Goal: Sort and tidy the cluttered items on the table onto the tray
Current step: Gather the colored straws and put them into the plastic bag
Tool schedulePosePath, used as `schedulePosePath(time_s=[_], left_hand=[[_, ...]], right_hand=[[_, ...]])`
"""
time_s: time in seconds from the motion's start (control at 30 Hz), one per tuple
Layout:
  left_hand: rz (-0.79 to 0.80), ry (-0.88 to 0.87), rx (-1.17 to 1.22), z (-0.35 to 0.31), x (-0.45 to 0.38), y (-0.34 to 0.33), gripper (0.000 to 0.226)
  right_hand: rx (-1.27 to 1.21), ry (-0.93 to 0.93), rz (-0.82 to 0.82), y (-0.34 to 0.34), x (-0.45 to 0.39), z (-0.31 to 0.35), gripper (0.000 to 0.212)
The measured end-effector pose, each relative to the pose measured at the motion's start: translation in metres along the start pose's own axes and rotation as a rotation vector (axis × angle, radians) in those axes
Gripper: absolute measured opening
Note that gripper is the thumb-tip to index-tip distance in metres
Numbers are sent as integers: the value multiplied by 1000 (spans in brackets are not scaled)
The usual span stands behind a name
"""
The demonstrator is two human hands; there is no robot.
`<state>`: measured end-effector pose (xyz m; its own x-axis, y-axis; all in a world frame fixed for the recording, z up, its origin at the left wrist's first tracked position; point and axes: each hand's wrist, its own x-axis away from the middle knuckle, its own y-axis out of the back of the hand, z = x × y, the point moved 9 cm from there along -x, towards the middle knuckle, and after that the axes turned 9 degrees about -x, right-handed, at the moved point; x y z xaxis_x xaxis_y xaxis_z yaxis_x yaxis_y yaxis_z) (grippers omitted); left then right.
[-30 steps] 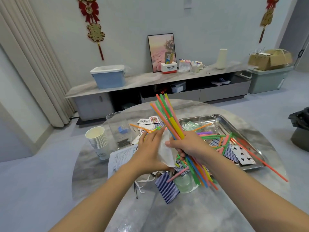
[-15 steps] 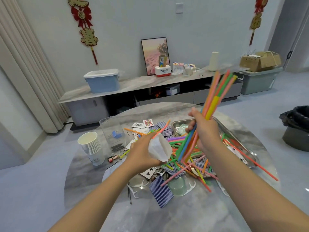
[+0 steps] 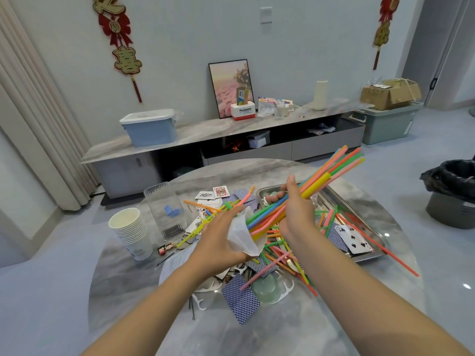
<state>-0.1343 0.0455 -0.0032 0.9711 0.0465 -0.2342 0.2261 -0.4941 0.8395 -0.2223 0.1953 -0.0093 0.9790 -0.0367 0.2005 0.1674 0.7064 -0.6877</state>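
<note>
A: Our right hand grips the bundle of coloured plastic straws above the steel tray, probably to bag them.
B: Our left hand pinches the white paper sleeve left of that tray, holding its mouth open.

One metal tray, one stack of paper cups, one clear container, approx. three face-up cards; straws too many to count.

Colourful straws bundled, tilted — above tray.
</note>
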Motion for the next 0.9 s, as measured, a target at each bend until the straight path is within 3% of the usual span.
schedulePosePath(time_s=[0.17,0.37,0.57,0.9], left_hand=[[-28,-14,7,0,1,5,93],[-26,-6,-28,0,0,2,100],[-46,5,-1,3,0,4,99],[-61,8,86,6,0,9,97]], right_hand=[[-71,-49,24,-4,0,2,35],[-15,63,83,-19,7,17,32],[-16,61,158,-31,17,7,33],[-176,3,94,-22,9,26,34]])
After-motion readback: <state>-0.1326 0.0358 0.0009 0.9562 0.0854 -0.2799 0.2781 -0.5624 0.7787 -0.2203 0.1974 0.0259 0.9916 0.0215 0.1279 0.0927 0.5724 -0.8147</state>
